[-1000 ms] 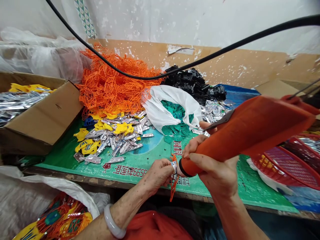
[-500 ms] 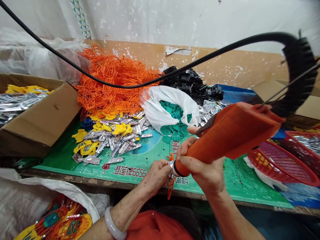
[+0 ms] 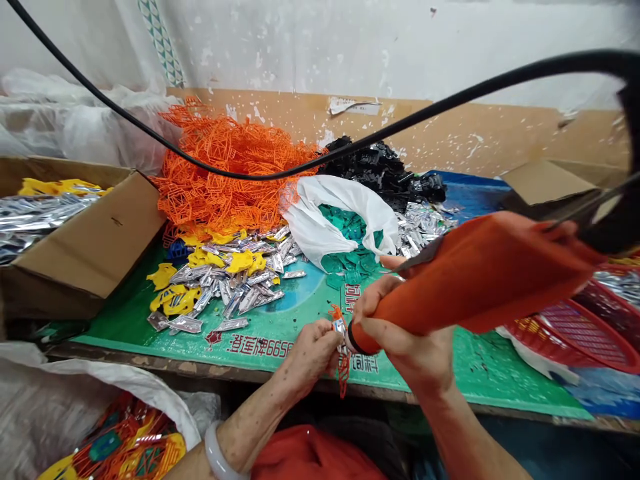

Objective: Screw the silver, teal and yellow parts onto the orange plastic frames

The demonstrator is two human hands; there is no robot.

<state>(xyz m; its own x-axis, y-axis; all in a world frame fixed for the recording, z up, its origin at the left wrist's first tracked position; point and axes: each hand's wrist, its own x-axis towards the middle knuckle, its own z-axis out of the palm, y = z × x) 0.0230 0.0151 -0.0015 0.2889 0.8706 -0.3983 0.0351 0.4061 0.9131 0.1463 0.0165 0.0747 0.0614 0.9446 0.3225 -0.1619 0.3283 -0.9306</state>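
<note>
My left hand (image 3: 315, 350) pinches a small orange plastic frame (image 3: 343, 373) fitted with a silver part, held over the front edge of the table. My right hand (image 3: 415, 340) is wrapped round an orange-covered power tool (image 3: 475, 280), seemingly an electric screwdriver, with a thick black cable at its rear. The tool's white nose meets the silver part beside my left fingertips; the exact contact is hidden. Beyond my hands, a white plastic bag (image 3: 313, 223) lies open with green plastic pieces (image 3: 345, 267) spilling from it. Left of it are silver parts (image 3: 250, 293) and yellow pieces (image 3: 175, 298).
A tangled heap of orange frames (image 3: 230, 167) and black parts (image 3: 375, 167) stand against the wall. At left is a cardboard box (image 3: 95, 233); below it, a sack (image 3: 100, 373) holds assembled pieces. Red baskets (image 3: 575, 327) sit right. The black cable (image 3: 240, 175) hangs across the view.
The tool's rear end has swung right and slightly down, while its nose stays at the silver part. Both hands remain in nearly the same place, keeping their grips.
</note>
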